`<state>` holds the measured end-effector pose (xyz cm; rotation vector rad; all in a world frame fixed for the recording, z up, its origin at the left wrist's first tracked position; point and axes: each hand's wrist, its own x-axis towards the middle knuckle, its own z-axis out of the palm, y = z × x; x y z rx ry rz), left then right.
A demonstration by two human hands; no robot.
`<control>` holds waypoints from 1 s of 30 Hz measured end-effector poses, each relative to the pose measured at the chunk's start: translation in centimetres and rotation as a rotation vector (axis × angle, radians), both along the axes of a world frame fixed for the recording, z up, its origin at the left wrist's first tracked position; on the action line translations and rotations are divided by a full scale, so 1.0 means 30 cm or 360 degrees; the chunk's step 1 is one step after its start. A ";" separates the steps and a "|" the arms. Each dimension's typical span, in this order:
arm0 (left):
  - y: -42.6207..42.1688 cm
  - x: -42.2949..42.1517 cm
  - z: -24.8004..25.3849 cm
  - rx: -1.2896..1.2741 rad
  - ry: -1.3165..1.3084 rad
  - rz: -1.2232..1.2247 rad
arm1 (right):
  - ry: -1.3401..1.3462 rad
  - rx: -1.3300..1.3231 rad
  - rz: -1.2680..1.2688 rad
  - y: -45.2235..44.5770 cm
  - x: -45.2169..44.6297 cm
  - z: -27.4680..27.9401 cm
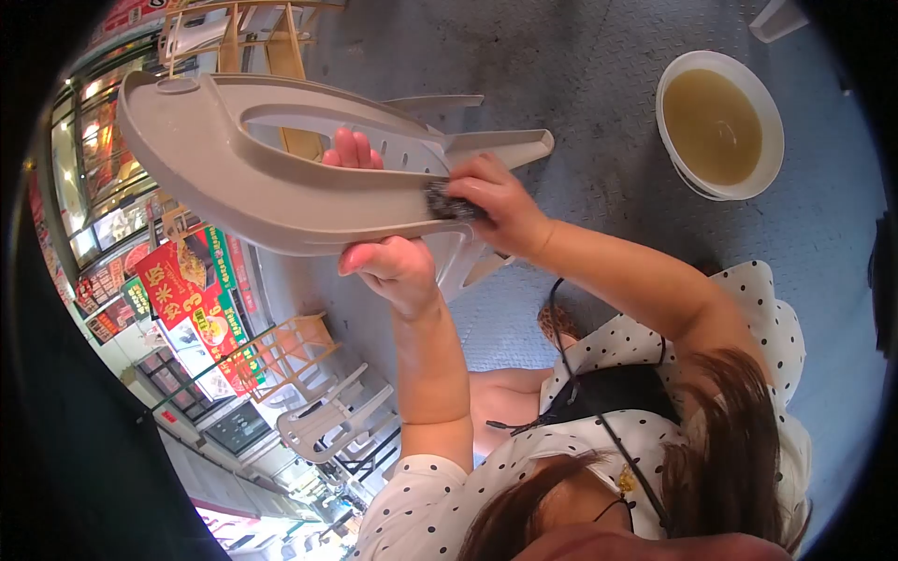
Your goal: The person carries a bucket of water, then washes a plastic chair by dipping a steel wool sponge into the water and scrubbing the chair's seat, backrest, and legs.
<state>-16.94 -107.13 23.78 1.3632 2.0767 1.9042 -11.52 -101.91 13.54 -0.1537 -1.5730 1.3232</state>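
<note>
The chair (281, 192) is hanging in mid-air before the person's body, its long axis running across the view: its broad, rounded end is pointing left and its legs are pointing right. It is showing smooth, matt grey-beige plastic, with a curving armrest, a raised rim and small slots. The left hand (402, 271) is grasping the armrest from below, its thumb lying outside and its fingers rising through the opening. The right hand (500, 206) is pinching a dark, wiry scourer (447, 201) and pressing it against the armrest, near its right end. A round white bucket (664, 117) is holding cloudy yellow-brown water, standing on the blue-grey, ridged floor (580, 75). At left, a red sign (175, 280) is carrying large characters that appear to be reading 炒米饭; its smaller writing is blurring.
</note>
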 end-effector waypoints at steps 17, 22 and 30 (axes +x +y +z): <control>-0.048 -0.038 -0.149 -0.0085 -0.0144 0.0059 | -0.0025 -0.0081 0.0264 -0.028 -0.004 -0.131; -0.117 -0.021 -0.261 -0.0177 -0.0454 -0.0047 | 0.0024 -0.0207 0.0209 -0.084 0.010 -0.115; -0.184 -0.065 -0.341 -0.0511 -0.0298 -0.0169 | -0.0452 -0.0304 -0.0004 -0.022 0.062 -0.314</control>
